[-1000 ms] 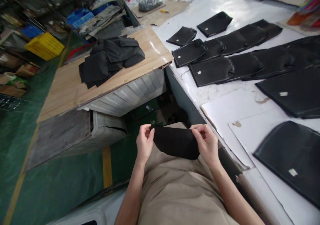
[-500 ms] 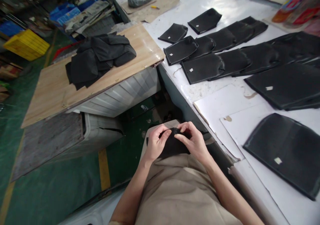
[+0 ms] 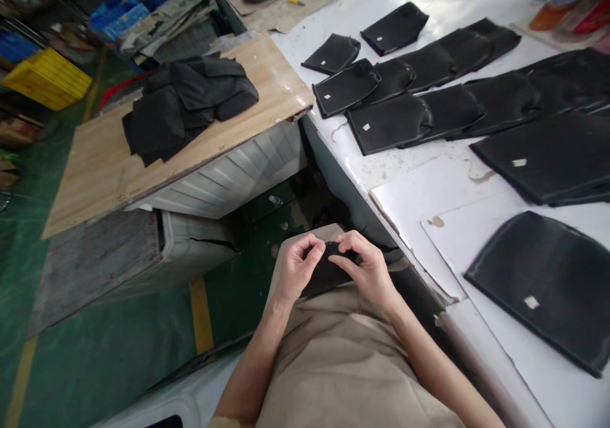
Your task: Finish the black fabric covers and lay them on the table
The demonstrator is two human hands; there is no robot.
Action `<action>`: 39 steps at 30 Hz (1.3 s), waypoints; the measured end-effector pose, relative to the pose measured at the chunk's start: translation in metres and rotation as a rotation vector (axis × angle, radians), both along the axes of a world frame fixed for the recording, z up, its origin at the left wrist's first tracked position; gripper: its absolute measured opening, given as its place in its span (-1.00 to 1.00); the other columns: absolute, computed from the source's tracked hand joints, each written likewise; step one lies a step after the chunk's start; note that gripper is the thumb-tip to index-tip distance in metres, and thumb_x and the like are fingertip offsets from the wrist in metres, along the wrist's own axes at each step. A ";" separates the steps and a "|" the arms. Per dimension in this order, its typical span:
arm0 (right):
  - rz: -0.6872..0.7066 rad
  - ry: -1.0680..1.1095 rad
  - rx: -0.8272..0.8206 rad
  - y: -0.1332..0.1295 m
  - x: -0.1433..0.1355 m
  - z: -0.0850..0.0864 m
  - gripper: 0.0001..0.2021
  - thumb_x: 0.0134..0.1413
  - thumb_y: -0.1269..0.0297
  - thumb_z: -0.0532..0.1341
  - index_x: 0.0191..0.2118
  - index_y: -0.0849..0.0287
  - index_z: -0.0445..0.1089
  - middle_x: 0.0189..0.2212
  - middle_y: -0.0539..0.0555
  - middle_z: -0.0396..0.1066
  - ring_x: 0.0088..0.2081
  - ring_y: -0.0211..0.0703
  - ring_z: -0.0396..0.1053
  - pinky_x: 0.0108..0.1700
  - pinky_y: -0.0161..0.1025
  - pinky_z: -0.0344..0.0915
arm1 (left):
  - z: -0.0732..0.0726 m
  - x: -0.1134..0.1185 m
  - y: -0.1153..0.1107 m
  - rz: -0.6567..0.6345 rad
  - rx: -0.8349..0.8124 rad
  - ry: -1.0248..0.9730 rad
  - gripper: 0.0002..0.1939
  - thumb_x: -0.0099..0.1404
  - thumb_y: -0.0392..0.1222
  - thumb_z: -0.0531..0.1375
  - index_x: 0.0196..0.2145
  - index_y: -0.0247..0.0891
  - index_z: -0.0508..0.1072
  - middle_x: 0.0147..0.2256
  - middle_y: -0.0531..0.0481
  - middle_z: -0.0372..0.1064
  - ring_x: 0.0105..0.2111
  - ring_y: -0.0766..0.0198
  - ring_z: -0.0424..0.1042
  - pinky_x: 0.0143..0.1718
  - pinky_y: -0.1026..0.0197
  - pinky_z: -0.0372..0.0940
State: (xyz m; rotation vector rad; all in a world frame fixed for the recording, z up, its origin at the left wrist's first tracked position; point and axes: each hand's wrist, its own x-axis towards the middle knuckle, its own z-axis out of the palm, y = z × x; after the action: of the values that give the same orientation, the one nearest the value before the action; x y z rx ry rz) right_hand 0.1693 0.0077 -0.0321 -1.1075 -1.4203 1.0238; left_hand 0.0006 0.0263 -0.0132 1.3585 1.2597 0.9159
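Note:
A black fabric piece (image 3: 325,274) lies over my lap, its upper edge raised between my hands. My left hand (image 3: 301,266) pinches that edge between thumb and forefinger. On the other side, my right hand (image 3: 365,264) has its fingers curled over the same edge, the thumb a little apart from the fingertips. The edge looks folded where the two hands meet. Part of the cloth is hidden behind the fingers. On the table to my right lies a flat black panel (image 3: 543,282) with a small white tag.
Several black panels (image 3: 391,123) overlap in rows on the white table (image 3: 410,190). To the left, a heap of black fabric pieces (image 3: 185,104) rests on a wooden board (image 3: 90,180). A yellow crate (image 3: 47,79) stands on the green floor beyond.
Both hands stay at the fabric's edge. The right thumb has shifted slightly left, and the cloth sits a bit lower between the fingers. The view has tilted slightly.

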 end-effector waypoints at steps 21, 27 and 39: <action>0.037 -0.050 0.017 -0.002 0.004 -0.001 -0.96 0.22 0.31 0.28 -0.29 0.05 0.45 -0.16 0.09 0.40 -0.13 -0.08 0.42 -0.08 -0.15 0.35 | -0.015 0.007 0.002 0.052 -0.193 -0.061 -0.85 0.19 -0.11 0.28 -0.43 -0.25 0.49 -0.45 0.09 0.41 -0.45 0.34 0.34 -0.39 0.33 0.24; 0.060 0.032 -0.079 0.000 0.008 0.002 -0.91 0.14 0.27 0.36 -0.29 0.09 0.44 -0.21 0.06 0.42 -0.13 -0.08 0.41 -0.04 -0.16 0.33 | -0.015 0.008 0.001 0.045 -0.176 -0.064 -0.87 0.21 -0.16 0.25 -0.44 -0.26 0.47 -0.46 0.08 0.39 -0.45 0.35 0.32 -0.40 0.34 0.22; 0.069 0.196 -0.373 0.011 0.011 -0.002 -0.80 0.08 0.23 0.34 -0.21 0.15 0.38 -0.37 -0.01 0.42 -0.34 -0.21 0.37 -0.30 -0.27 0.30 | -0.006 0.018 0.001 0.024 -0.112 0.027 -0.86 0.18 -0.23 0.24 -0.50 -0.29 0.40 -0.51 0.09 0.30 -0.48 0.37 0.25 -0.41 0.33 0.17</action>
State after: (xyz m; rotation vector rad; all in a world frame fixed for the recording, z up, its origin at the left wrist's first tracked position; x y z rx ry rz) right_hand 0.1800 0.0183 -0.0339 -1.1892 -1.1435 1.4472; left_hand 0.0188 0.0271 -0.0195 1.2742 1.3306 0.8330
